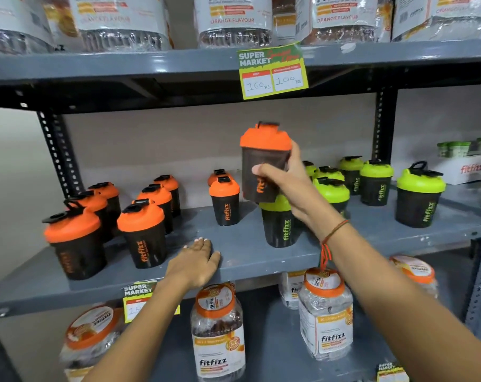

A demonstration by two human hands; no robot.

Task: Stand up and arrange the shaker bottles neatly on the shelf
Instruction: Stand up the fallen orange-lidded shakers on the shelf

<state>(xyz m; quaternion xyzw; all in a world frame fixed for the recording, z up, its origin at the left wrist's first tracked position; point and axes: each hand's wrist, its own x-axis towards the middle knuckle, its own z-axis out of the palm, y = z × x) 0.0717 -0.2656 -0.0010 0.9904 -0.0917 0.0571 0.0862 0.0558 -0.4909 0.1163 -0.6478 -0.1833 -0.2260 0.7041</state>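
Orange-lidded shaker [264, 161] gripped aloft by right hand [286, 177], green-lidded shaker [279, 221] directly beneath, left hand [198, 260] flat on shelf [247, 244].

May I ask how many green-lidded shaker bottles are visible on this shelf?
7 green-lidded shaker bottles: one front-centre under the held orange-lidded bottle, four clustered behind the right hand, two further right. More may be hidden.

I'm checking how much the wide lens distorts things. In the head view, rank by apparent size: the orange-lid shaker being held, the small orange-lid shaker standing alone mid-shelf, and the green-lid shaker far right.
1. Held orange-lid shaker, in the right hand: largest, though nearest the camera.
2. Far-right green-lid shaker.
3. Lone mid-shelf orange-lid shaker: smallest, though farther back.
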